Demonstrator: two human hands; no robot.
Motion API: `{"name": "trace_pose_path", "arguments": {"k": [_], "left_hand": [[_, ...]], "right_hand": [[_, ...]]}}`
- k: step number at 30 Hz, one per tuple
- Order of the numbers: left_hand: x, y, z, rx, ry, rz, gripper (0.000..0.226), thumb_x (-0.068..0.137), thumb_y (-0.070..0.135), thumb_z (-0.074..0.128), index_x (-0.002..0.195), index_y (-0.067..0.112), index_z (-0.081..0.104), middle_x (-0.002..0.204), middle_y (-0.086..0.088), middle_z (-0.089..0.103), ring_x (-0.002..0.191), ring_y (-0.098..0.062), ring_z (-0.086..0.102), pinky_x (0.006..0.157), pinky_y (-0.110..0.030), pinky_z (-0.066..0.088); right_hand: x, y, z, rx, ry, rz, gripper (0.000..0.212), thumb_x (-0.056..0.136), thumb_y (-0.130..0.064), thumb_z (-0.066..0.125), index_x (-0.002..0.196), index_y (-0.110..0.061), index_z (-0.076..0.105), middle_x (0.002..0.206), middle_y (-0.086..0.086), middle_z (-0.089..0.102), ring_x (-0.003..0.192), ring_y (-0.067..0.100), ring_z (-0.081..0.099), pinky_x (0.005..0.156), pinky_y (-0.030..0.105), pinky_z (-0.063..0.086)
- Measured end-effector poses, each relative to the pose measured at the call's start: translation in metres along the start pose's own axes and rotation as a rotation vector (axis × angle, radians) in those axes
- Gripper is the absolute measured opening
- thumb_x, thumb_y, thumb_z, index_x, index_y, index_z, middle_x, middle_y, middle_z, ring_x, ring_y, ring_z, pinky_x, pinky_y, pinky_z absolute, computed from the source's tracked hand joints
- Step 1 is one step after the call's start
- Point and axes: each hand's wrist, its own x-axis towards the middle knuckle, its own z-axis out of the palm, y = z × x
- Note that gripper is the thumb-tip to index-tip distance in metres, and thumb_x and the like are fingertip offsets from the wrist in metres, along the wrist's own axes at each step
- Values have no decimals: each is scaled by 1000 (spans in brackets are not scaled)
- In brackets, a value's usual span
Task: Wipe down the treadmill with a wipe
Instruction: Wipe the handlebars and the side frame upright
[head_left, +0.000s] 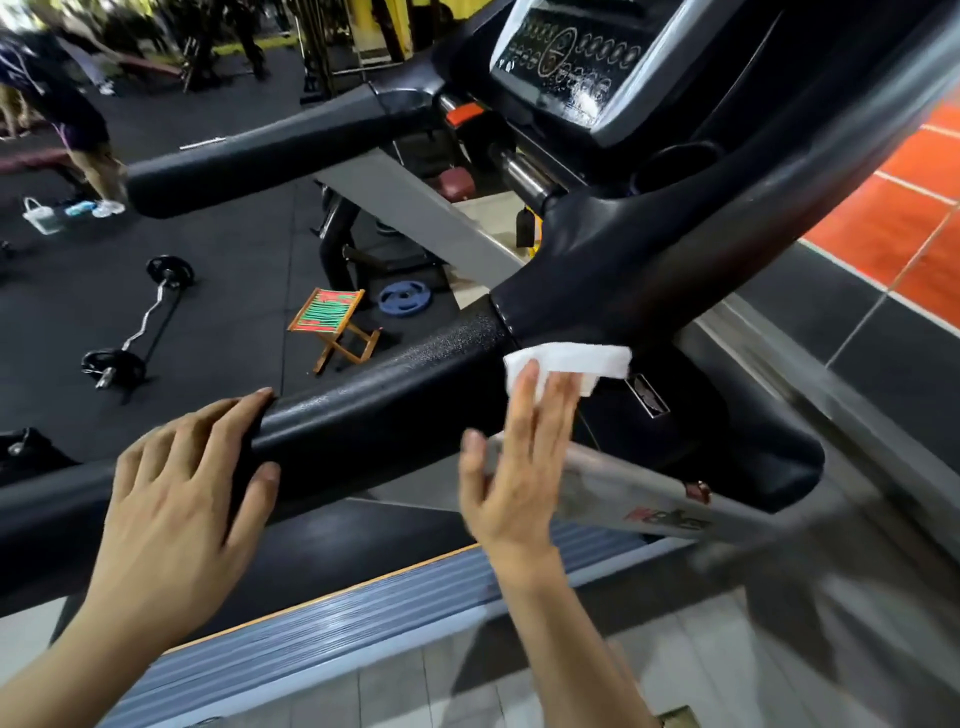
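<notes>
The treadmill's near black handrail (395, 395) runs across the middle of the view. My left hand (182, 493) rests on top of it, fingers spread over the rail. With straight fingers, my right hand (519, 457) presses a folded white wipe (582, 361) against the rail's side, where it joins the glossy black arm (613, 270) of the console. The console screen (566, 62) sits higher up at the top, with wet smears on its lower part. A second black handrail (270, 161) lies farther off.
On the dark gym floor lie a curl barbell (140, 322), a small folding stool (332, 327) and a blue weight plate (402, 300). A person (62, 114) stands at far left. The treadmill's ribbed side rail (332, 623) runs below my hands. Orange tiles (904, 197) lie at right.
</notes>
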Motion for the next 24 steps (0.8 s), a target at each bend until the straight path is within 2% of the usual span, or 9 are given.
{"name": "trace_pose_path", "arguments": {"k": [3,5,7,11,14,17,19,22,24], "left_hand": [[-2,1,0,2,3,-5,60,97,43,36,153,21,42,142,-8,53,126,-40,48,108,-54,33],[-3,0,0,3,-2,7,60,97,44,36,153,21,41,141,-8,53,126,-39,48,108,-53,34],[-3,-1,0,6,-9,8,60,98,44,35,153,22,41,141,-6,52,127,-37,48,109,-52,34],[-2,-2,0,21,2,31,59,99,44,35,153,20,41,141,-7,53,126,-37,48,108,-51,34],[-2,-2,0,21,-16,54,59,99,43,38,154,21,39,143,-3,52,129,-31,47,109,-48,34],[-2,-9,-3,11,-23,99,61,99,43,40,156,21,38,145,-1,51,131,-28,48,111,-44,34],[0,-16,-5,6,-33,149,62,99,44,39,157,20,37,148,0,50,134,-26,48,114,-42,33],[-3,-34,-8,24,-23,218,63,98,44,43,157,20,39,154,0,48,139,-25,49,116,-41,35],[-13,-55,-11,53,4,199,62,96,42,45,154,21,44,152,-2,51,137,-28,52,113,-47,38]], "right_hand": [[-30,-36,18,41,-112,-162,70,99,-39,48,160,-17,21,153,17,40,148,32,28,123,52,22],[-36,-30,18,12,-141,-298,67,97,-36,53,158,-21,29,143,9,44,140,26,35,122,44,26],[-26,-9,13,-42,-117,-341,65,96,-30,54,156,-24,30,139,6,46,139,24,35,122,42,28],[-14,2,9,-36,-5,-87,61,105,-30,40,161,-17,18,157,18,35,153,33,22,122,52,25],[-27,-32,15,84,-55,36,65,103,-32,43,160,-11,18,163,18,24,153,41,16,122,58,22],[-40,-55,15,59,-179,-207,65,99,-32,51,158,-17,29,161,9,32,153,28,24,123,50,23],[-18,-51,6,12,-182,-304,56,99,-29,50,153,-17,40,159,6,38,150,24,31,122,47,24],[46,-39,-15,-163,-78,-242,43,102,-23,46,142,-11,56,151,13,50,144,30,42,123,48,21],[88,-36,-27,-319,-61,-153,34,103,-21,45,127,-10,67,134,13,63,134,32,52,124,48,22]]}}
